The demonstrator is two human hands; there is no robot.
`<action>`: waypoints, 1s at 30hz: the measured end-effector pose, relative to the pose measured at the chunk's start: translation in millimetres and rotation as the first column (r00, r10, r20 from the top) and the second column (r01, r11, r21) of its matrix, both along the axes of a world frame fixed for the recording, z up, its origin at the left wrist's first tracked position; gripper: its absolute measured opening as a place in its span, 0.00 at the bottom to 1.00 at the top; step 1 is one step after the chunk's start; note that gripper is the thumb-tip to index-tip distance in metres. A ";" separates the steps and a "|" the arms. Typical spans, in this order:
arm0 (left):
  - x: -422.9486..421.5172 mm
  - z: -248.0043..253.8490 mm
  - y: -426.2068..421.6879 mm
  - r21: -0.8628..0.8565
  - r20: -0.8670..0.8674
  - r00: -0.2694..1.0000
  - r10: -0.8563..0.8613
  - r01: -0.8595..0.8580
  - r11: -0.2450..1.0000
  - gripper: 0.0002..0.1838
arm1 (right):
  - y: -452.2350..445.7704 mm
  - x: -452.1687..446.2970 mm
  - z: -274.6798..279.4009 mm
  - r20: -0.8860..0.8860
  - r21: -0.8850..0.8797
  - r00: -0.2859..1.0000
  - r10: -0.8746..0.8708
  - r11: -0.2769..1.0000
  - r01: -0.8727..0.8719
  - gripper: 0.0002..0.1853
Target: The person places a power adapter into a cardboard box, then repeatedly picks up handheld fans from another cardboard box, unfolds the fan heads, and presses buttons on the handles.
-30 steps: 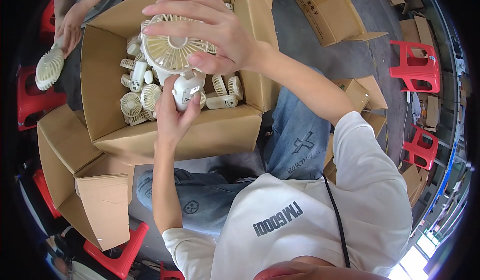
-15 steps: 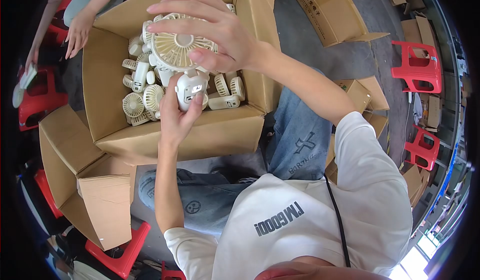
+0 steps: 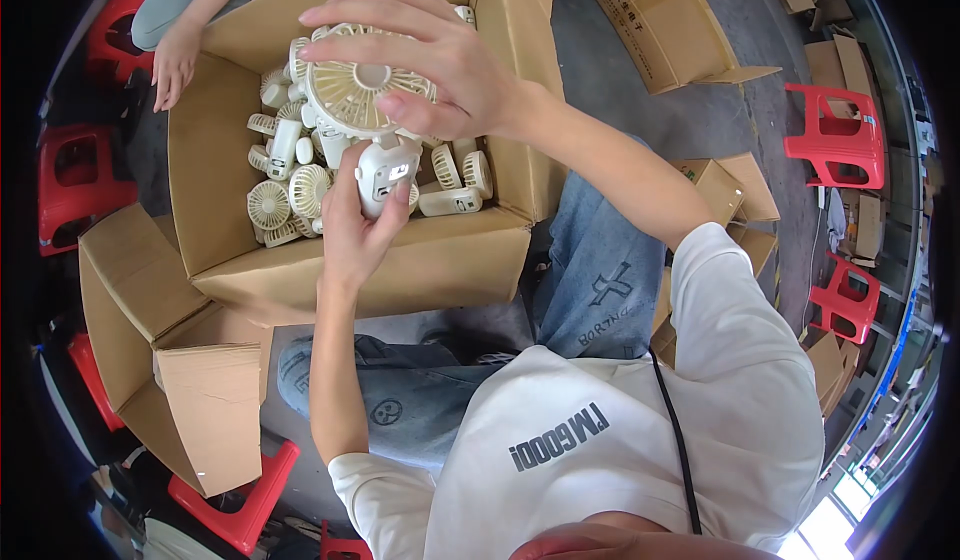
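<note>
My left hand (image 3: 355, 225) is closed around the handle of a white handheld fan (image 3: 352, 100), thumb pressed on its lower front. The fan stands head-up above the large cardboard box, its round cage facing me. My right hand (image 3: 440, 65) is open, with fingers spread across the top of the cage and the thumb near its hub. Whether those fingers touch the cage I cannot tell. Below, inside the large cardboard box (image 3: 370, 285), lie several more white handheld fans (image 3: 310, 190), heaped at different angles.
Another person's hand (image 3: 177, 60) hangs beside the box's left side. An open carton (image 3: 210, 400) sits at lower left, another (image 3: 660, 25) at upper right. Red stools (image 3: 835, 135) stand on the right and left, and smaller boxes (image 3: 710, 185) lie beside my leg.
The other person's far hand, with a pale object in it, has left view at the left; their nearer hand has shifted slightly. My hands and the fan stay nearly still.
</note>
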State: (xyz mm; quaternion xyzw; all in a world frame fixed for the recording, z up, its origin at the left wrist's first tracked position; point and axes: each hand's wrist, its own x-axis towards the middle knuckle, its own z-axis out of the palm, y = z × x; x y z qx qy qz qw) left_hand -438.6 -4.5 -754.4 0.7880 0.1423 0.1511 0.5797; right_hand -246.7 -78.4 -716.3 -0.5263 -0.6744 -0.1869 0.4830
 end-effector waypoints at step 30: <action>5.4 3.0 -0.4 0.298 -0.021 0.997 -0.079 0.082 0.951 0.22 | -1.0 10.7 -0.2 -0.038 -0.047 0.996 0.075 0.996 -0.077 0.20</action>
